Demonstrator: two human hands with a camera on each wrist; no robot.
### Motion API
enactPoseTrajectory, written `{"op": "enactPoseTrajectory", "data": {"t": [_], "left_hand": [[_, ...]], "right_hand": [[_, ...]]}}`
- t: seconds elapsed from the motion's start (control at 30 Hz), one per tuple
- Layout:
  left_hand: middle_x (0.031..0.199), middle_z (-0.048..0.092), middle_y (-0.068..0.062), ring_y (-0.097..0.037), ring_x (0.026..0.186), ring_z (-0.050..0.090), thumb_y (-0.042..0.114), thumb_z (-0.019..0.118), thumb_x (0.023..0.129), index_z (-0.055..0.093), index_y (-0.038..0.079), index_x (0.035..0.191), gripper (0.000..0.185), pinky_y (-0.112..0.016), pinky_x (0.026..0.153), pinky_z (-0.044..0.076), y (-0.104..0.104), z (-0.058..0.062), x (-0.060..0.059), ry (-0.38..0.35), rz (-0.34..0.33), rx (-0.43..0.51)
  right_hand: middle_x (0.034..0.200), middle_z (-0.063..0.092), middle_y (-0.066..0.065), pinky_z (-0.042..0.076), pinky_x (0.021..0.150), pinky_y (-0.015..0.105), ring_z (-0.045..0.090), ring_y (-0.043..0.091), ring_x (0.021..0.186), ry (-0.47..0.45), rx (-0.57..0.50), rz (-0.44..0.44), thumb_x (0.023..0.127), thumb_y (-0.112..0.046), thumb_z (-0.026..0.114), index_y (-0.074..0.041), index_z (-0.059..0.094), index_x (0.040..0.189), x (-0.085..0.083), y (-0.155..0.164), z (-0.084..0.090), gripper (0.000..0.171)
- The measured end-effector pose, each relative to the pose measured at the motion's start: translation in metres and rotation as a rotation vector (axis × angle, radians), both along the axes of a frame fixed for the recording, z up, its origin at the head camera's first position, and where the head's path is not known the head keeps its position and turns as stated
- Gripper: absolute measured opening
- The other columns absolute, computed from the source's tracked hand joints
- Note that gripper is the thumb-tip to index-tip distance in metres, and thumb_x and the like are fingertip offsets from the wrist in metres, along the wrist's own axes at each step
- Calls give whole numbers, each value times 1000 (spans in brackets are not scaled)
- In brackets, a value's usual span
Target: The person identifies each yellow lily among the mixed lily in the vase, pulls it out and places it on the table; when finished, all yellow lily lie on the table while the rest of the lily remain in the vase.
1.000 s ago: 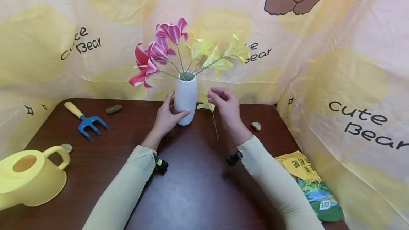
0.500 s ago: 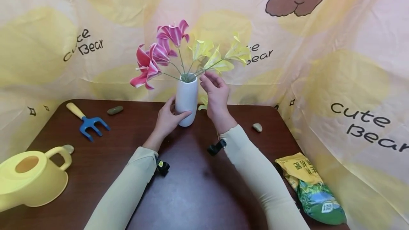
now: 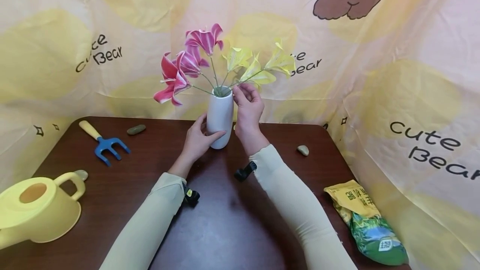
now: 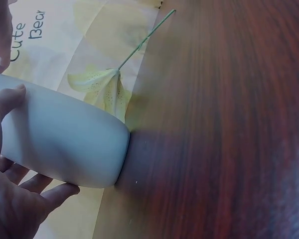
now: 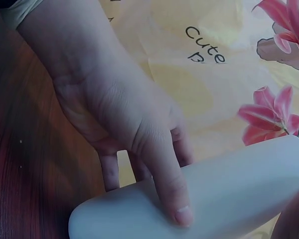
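Both hands at the white vase (image 3: 219, 116)

Left hand (image 3: 196, 140) wraps the vase; right hand (image 3: 247, 111) pinches stems at its mouth (only the left wrist view shows a loose yellow lily (image 4: 102, 88) lying behind the vase).

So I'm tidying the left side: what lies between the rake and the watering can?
A small grey stone by the can's handle; otherwise bare table up to the rake. Head view shows it.
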State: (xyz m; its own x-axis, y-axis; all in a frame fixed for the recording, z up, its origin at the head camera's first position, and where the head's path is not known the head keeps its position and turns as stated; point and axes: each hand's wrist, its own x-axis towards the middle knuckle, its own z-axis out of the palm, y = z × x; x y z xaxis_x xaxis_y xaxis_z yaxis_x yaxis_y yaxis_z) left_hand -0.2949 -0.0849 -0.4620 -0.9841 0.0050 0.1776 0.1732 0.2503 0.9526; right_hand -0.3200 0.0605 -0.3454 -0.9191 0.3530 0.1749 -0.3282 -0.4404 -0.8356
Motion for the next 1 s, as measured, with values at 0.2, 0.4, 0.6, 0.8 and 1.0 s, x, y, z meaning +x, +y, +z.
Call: {"op": "enactPoseTrajectory", "data": {"t": [0.2, 0.4, 0.6, 0.8, 1.0], "left_hand": [[175, 49, -12, -38, 161, 51, 48, 92, 93, 42, 20, 172, 98, -61, 130, 45, -2, 0, 0, -11, -4, -7], [176, 48, -11, -39, 161, 51, 47, 93, 93, 43, 19, 171, 97, -62, 130, 46, 0, 1, 1, -15, -8, -3], [175, 49, -13, -40, 160, 51, 42, 93, 94, 43, 15, 171, 96, -61, 130, 46, 1, 3, 2, -5, 1, -5], [175, 49, -14, -40, 159, 52, 40, 94, 94, 42, 15, 172, 97, -60, 130, 47, 1, 3, 3, 11, -2, 2], [175, 48, -13, -40, 160, 52, 38, 94, 94, 42, 15, 172, 96, -61, 130, 46, 1, 2, 4, 24, -7, 11]], "right_hand": [[86, 73, -6, 61, 82, 26, 69, 7, 85, 8, 16, -24, 98, 2, 83, -17, 76, 95, 1, -5, 1, 21], [90, 75, -6, 62, 89, 32, 73, 8, 89, 43, 64, -56, 98, -1, 84, -19, 75, 95, 5, -2, 6, 20], [104, 80, 0, 65, 100, 44, 76, 8, 94, 100, 120, -59, 99, -2, 83, -16, 78, 103, 12, 3, 19, 15], [120, 80, 21, 68, 98, 41, 78, 10, 93, 173, 156, -41, 100, -3, 82, -11, 81, 111, 15, 10, 38, 14], [98, 76, 0, 69, 91, 33, 79, 14, 93, 220, 163, -23, 102, -3, 80, -4, 80, 125, 20, 20, 63, 22]]}}
